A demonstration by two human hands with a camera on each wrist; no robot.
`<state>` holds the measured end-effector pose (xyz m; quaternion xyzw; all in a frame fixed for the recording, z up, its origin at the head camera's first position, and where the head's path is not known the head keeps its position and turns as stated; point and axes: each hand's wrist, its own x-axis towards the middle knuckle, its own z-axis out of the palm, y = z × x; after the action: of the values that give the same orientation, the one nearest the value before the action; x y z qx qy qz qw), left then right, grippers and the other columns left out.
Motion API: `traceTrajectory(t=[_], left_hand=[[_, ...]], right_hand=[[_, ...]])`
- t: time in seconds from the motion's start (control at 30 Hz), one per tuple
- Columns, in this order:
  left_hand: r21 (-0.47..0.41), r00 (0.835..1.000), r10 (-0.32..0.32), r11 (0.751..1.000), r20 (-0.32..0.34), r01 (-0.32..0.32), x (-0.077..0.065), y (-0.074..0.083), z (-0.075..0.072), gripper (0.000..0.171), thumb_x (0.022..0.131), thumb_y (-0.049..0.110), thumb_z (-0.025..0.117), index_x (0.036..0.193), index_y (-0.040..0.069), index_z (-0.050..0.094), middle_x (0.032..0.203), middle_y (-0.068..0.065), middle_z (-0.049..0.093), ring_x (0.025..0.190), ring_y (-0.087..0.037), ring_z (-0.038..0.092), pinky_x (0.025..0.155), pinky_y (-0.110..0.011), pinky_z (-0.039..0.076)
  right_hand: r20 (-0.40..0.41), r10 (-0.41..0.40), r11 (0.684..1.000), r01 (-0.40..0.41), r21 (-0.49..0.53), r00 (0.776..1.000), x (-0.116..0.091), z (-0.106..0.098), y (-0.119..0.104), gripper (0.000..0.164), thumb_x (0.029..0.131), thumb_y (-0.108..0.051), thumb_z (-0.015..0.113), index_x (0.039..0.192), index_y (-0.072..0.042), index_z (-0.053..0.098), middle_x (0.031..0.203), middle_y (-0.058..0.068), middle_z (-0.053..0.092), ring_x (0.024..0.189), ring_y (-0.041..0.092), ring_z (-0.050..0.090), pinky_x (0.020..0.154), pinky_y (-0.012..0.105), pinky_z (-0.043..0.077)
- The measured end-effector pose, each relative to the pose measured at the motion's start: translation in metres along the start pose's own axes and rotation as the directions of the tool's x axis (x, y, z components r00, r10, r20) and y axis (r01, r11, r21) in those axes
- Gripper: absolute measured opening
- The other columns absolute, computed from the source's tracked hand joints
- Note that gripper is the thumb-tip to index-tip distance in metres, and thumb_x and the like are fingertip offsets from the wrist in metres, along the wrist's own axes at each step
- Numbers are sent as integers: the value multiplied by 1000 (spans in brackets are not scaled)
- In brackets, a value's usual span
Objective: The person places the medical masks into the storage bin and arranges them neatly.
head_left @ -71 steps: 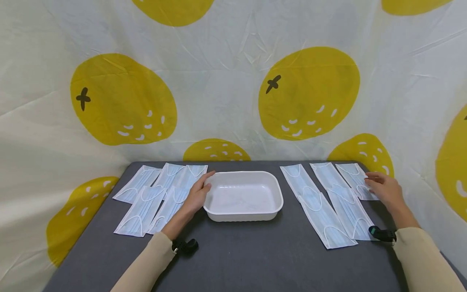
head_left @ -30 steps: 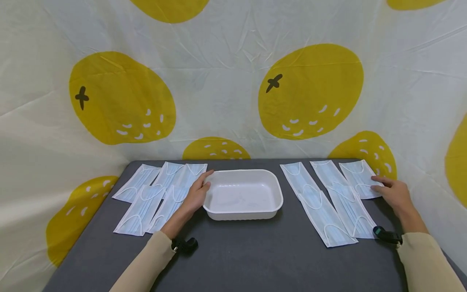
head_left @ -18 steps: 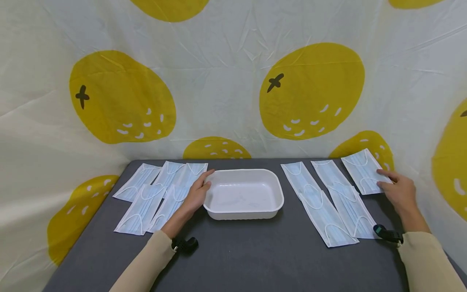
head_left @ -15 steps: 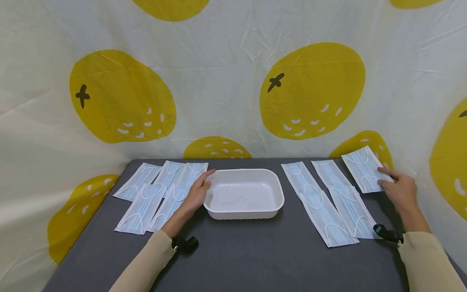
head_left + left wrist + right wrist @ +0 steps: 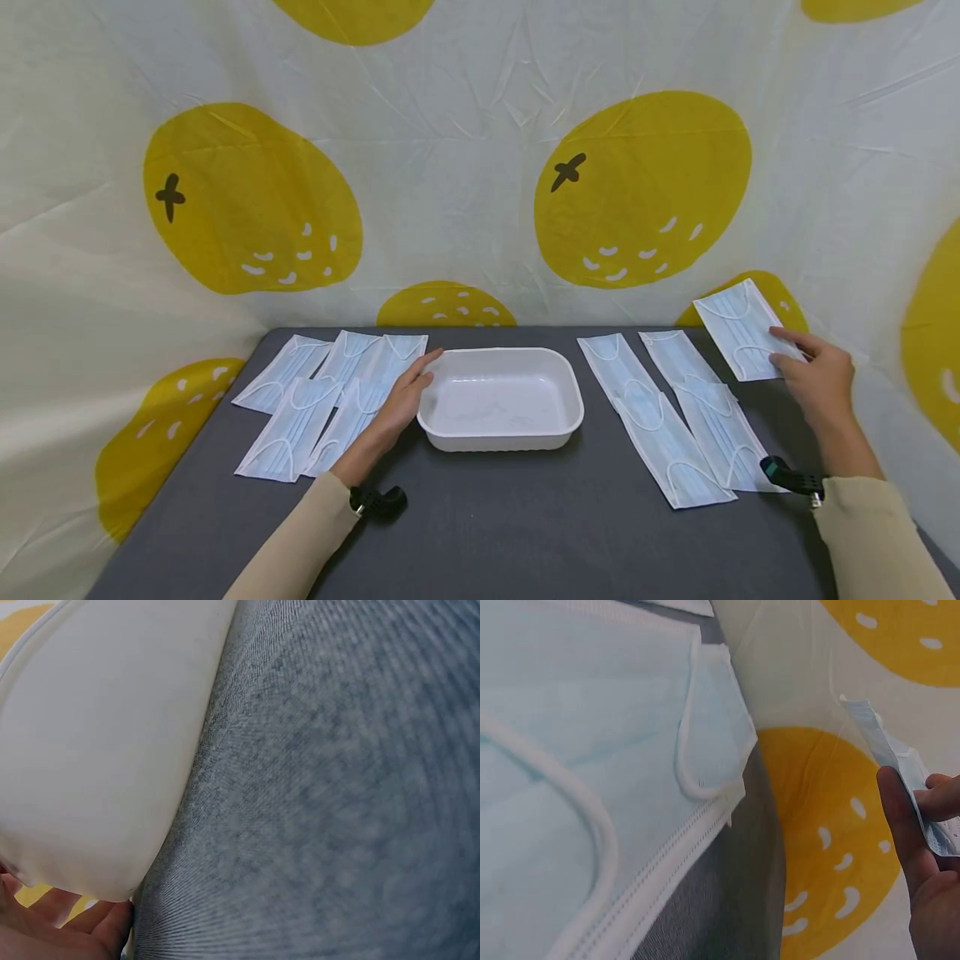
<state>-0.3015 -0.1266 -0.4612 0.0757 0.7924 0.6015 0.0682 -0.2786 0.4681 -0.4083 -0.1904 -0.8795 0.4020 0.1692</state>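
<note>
In the head view my right hand [image 5: 819,375] pinches a light blue face mask [image 5: 738,323] by its near right edge, thumb and fingers on opposite sides. The mask is raised, its top edge overlapping the curtain. The right wrist view shows this held mask [image 5: 881,742] nearly edge-on between the fingers. My left hand [image 5: 401,400] holds the left end of a white rectangular tray [image 5: 498,444], thumb at the rim. Fingers [image 5: 94,926] lie against its outer side in the left wrist view. Nothing lies inside the tray.
Several overlapping masks [image 5: 648,412] lie right of the tray, in slanted rows on the dark grey table [image 5: 510,533]. More masks [image 5: 288,429] lie at the left, partly behind the left forearm. A white curtain [image 5: 450,167] with yellow fruit prints hangs behind.
My right hand has taken hold of the far-right mask and lifted it off the table, up and slightly left. My left hand and the tray have stayed in place.
</note>
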Motion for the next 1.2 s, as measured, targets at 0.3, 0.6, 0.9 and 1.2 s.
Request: traceTrajectory(t=[0.3,0.6,0.9,1.2], left_hand=[[-11,999,31,999,-26,-31,0,-1,1,46,113,30,38,159,25,43,167,-2,37,157,-27,31,129,-52,24],[-18,995,52,998,-88,-54,0,-4,4,44,113,29,39,156,23,48,165,-3,43,156,-25,34,128,-50,26],[-19,993,53,998,-104,-55,2,-2,7,44,112,34,41,154,22,51,161,0,48,155,-23,36,128,-49,28],[-81,995,66,994,-81,-73,4,-7,4,46,113,34,40,155,20,49,164,-4,43,156,-26,32,128,-51,25]], right_hand=[[26,-77,996,76,51,997,-15,13,-19,47,103,-18,56,147,-2,53,166,26,30,136,43,36,71,-4,40],[36,-213,975,210,75,976,-30,32,-42,43,103,-19,59,142,-2,60,150,30,50,100,5,47,68,3,47],[22,-264,956,258,140,964,-44,43,-64,41,102,-20,62,141,-6,63,143,13,62,104,-2,48,79,0,45],[101,-273,949,250,192,957,-57,65,-84,42,103,-23,63,143,-9,62,150,12,55,122,12,47,97,4,44]])
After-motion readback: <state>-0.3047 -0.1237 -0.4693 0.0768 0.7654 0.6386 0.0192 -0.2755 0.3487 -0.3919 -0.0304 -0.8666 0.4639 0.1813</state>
